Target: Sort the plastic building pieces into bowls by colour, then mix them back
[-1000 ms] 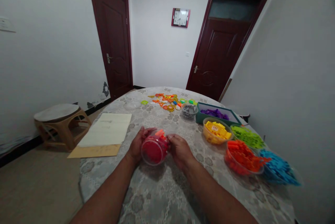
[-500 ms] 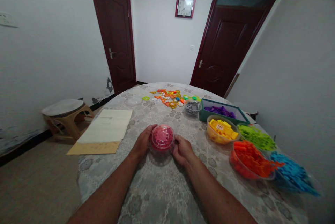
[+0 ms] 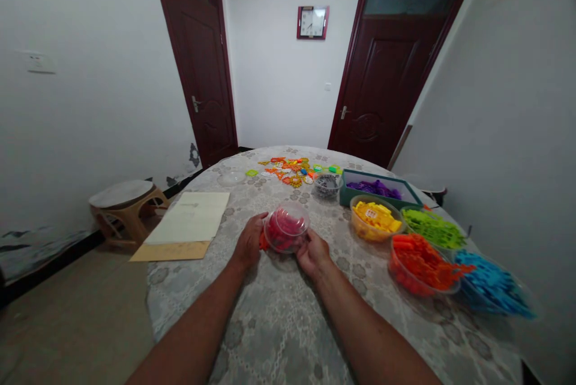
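Note:
A clear round plastic tub (image 3: 287,230) with pinkish-red pieces inside is held between my two hands above the table, its domed clear top facing me and slightly tilted. My left hand (image 3: 249,242) grips its left side, with the fingertips at the rim. A small orange-red patch shows between that hand and the tub; whether it lies inside or outside the tub I cannot tell. On the other side, my right hand (image 3: 314,255) has its fingers closed on the lower right edge, some of them hidden under the tub.
To the right stand tubs of yellow pieces (image 3: 376,220), green pieces (image 3: 434,228), orange-red pieces (image 3: 423,262), blue pieces (image 3: 492,283) and grey pieces (image 3: 327,183), plus a box (image 3: 405,192) with purple pieces. Mixed pieces (image 3: 290,170) lie far back. Paper (image 3: 189,214) lies left.
The tub has risen slightly and moved right in view, and its tilt has changed. An orange-red patch now shows by my left hand. The whole view has shifted a little.

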### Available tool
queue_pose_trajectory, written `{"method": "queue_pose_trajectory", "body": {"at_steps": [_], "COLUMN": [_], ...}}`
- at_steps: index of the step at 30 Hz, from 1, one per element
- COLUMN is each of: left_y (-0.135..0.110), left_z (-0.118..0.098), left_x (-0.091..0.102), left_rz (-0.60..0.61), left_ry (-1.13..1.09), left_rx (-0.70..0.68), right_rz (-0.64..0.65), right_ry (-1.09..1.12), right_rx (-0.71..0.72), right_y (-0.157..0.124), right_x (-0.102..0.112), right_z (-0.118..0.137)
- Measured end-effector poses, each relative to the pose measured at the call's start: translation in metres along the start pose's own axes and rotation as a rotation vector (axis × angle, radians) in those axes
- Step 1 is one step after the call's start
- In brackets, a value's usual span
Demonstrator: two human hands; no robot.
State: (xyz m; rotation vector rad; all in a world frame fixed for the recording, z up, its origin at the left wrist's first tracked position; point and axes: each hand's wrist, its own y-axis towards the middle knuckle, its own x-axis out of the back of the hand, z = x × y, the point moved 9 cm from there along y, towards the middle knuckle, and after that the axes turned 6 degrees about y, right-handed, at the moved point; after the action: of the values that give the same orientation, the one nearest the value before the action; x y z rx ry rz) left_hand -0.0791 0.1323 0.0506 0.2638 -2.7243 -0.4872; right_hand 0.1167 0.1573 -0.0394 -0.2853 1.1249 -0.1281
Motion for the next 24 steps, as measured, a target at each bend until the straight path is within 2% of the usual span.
{"method": "queue_pose_trajectory", "body": {"at_steps": [7,20,24], "left_y": [-0.002,-0.001,0.000], "left_z": [-0.018,-0.021,-0.016], "left_x": [-0.004,-0.007,-0.008], "left_rz": [0.030,0.037,0.026], "left_ry": [0.118,0.198,0.184], "left_rx": [-0.135,-0.172,-0.172], "right_rz": [-0.021,0.073,0.124], "right_ry": [0.019,-0.012,-0.062], "right_rx": [0.052,0.053,0.052], "right_y": [-0.003,-0.011,-0.013], "right_x": [0.002,-0.013,-0.020], "right_z": [0.004,0.016,0.021]}}
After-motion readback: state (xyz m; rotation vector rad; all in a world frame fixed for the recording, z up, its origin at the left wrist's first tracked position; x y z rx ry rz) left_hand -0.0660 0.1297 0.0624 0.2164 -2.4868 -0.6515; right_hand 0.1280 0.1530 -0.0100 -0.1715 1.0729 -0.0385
